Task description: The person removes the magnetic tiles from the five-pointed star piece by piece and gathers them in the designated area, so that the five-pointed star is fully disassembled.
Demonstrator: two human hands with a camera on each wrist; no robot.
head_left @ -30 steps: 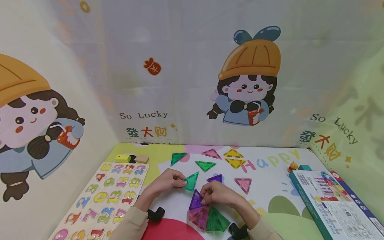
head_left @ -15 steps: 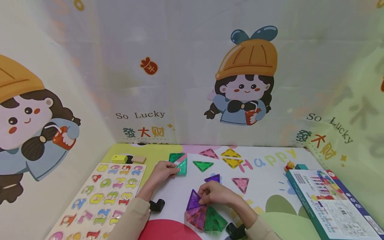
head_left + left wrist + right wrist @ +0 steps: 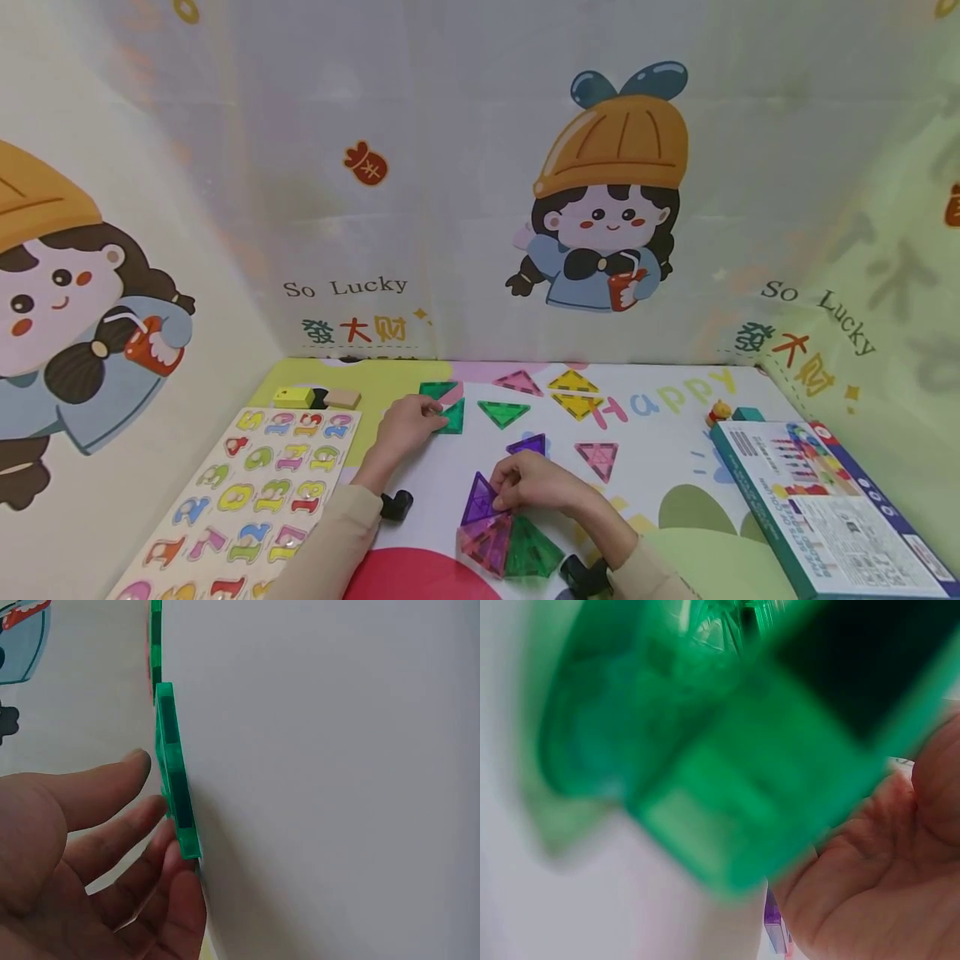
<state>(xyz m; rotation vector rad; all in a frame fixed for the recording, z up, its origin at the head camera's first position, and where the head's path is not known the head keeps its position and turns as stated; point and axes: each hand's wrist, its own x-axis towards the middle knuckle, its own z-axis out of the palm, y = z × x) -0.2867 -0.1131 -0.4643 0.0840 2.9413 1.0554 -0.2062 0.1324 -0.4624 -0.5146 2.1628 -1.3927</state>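
Note:
In the head view my left hand (image 3: 407, 431) is beside a green triangular magnetic tile (image 3: 454, 419) that lies on the table. The left wrist view shows that green tile (image 3: 176, 772) edge-on, fingertips touching its near end and the thumb a little apart from it. My right hand (image 3: 536, 482) pinches a purple triangular magnetic tile (image 3: 477, 502), which joins a cluster of pink tiles (image 3: 486, 543) and green tiles (image 3: 531, 550). In the right wrist view a blurred green tile (image 3: 742, 787) hides much of the palm (image 3: 877, 877).
Loose triangular tiles lie beyond the hands: green (image 3: 503, 412), purple (image 3: 527, 446), pink (image 3: 597, 459) and yellow (image 3: 575, 406). A wooden number board (image 3: 247, 492) is at left, with small blocks (image 3: 294, 397) behind it. A flat box (image 3: 832, 508) and a small figurine (image 3: 718, 412) are at right.
My left hand has carried the green tile left and away from me, laid it by another green tile, and loosened its pinch. The right hand has kept its hold on the purple tile.

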